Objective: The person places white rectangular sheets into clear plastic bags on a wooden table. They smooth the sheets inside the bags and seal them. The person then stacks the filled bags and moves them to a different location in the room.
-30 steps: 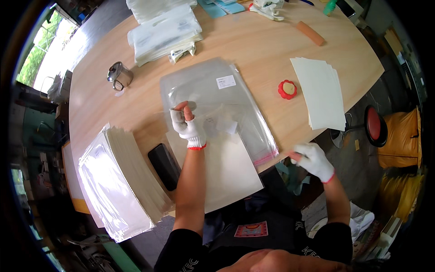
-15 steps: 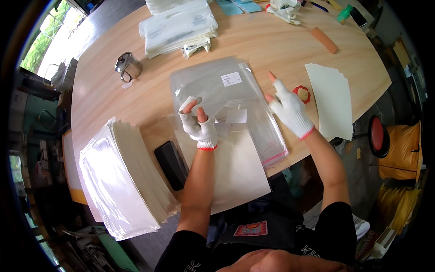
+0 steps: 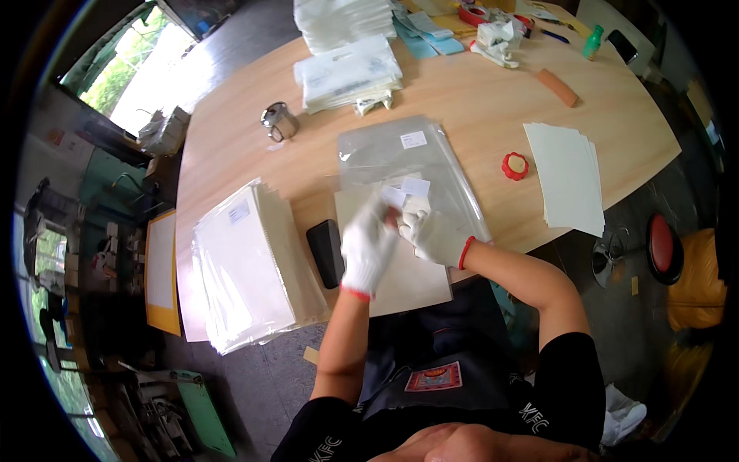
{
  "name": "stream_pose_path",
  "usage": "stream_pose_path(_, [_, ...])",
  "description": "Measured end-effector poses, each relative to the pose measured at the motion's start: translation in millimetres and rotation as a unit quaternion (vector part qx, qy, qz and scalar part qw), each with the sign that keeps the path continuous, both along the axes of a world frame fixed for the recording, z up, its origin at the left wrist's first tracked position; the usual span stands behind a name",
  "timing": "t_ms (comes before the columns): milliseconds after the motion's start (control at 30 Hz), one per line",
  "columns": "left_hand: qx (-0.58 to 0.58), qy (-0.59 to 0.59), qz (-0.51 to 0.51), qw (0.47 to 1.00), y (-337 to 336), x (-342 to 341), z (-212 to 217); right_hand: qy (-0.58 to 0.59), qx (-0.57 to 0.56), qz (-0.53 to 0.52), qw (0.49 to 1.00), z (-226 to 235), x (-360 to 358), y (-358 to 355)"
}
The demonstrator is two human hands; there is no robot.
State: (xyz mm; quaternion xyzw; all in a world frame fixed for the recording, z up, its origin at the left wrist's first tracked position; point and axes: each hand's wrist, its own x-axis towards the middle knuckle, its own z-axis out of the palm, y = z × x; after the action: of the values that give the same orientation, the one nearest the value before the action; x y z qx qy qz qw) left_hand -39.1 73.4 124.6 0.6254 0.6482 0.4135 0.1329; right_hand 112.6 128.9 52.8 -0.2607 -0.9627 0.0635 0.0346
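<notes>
My left hand [image 3: 367,245], in a white glove with bare fingertips, is blurred by motion over a cream sheet [image 3: 412,289]. Close against its fingertips is my right hand [image 3: 436,235], gloved the same way, its fingers curled inward. Whatever lies between the fingers is too small or smeared to make out. Just beyond the hands are a small white label [image 3: 416,187] and a second white slip [image 3: 393,195]. Clear plastic sleeves [image 3: 377,148] lie flat under and beyond the sheet, with a printed label [image 3: 413,139] near their far end.
Left stands a thick stack of sleeved sheets [image 3: 246,269], a black phone [image 3: 326,252] beside it. A metal mug [image 3: 279,122] and white plastic bags [image 3: 350,73] are farther back. A red scalloped-rim round object [image 3: 515,165] and cream sheets [image 3: 568,181] lie right.
My right hand has come left from the sleeves' right edge to meet my left hand. My fingers are now together over the sheet. The view has shifted, so the table appears farther right.
</notes>
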Motion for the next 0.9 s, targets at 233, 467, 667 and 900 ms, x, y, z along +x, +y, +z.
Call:
stream_pose_path(233, [-0.091, 0.224, -0.089, 0.966, -99, -4, -75, 0.224, -0.008, -0.322, 0.92, 40, -5, 100])
stream_pose_path(467, [-0.102, 0.15, -0.068, 0.981, -123, -28, -85, 0.486, 0.005, -0.156, 0.86, 102, 41, 29])
stream_pose_path(667, [-0.087, 0.227, 0.1, 0.965, -162, -37, -103, -0.042, -0.317, -0.268, 0.909, 18, 88, -96])
stream_pose_path(900, [-0.08, 0.141, 0.103, 0.981, -158, -47, -101, 0.418, -0.695, -0.28, 0.514, -20, 56, -105])
